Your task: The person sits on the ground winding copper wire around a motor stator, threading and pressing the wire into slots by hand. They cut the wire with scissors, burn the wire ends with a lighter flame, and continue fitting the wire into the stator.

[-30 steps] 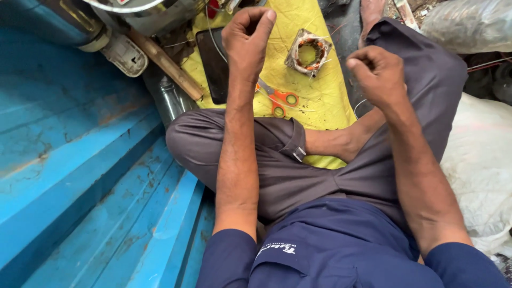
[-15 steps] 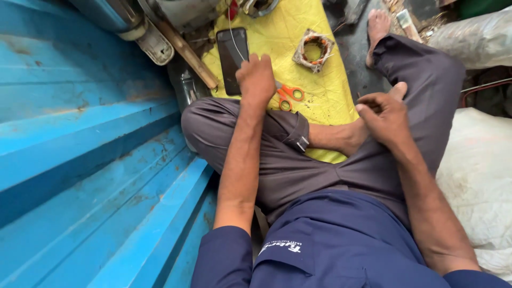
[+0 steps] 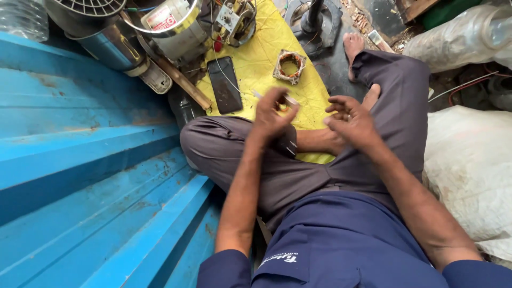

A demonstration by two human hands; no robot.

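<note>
I sit cross-legged in grey trousers on a yellow sheet (image 3: 266, 53). My left hand (image 3: 269, 114) hovers over my left knee, fingers closed around a thin pale strip (image 3: 290, 100) that sticks out on both sides of the grip. My right hand (image 3: 352, 120) is level with it, a short gap to the right, fingers spread and holding nothing. A black phone (image 3: 225, 84) lies flat on the sheet just beyond my left hand. A wound stator ring (image 3: 289, 65) rests farther out, past both hands.
A blue ribbed metal wall (image 3: 90, 176) fills the left side. Metal motor housings (image 3: 170, 26), a fan grille (image 3: 90, 8) and a wooden stick (image 3: 184, 82) crowd the top left. A white sack (image 3: 469, 160) lies on the right, and a black stand (image 3: 314, 21) at the top.
My left hand drew back from the sheet near the phone and now grips a thin strip. My right hand rose off my thigh and spread its fingers. The view tilted farther forward.
</note>
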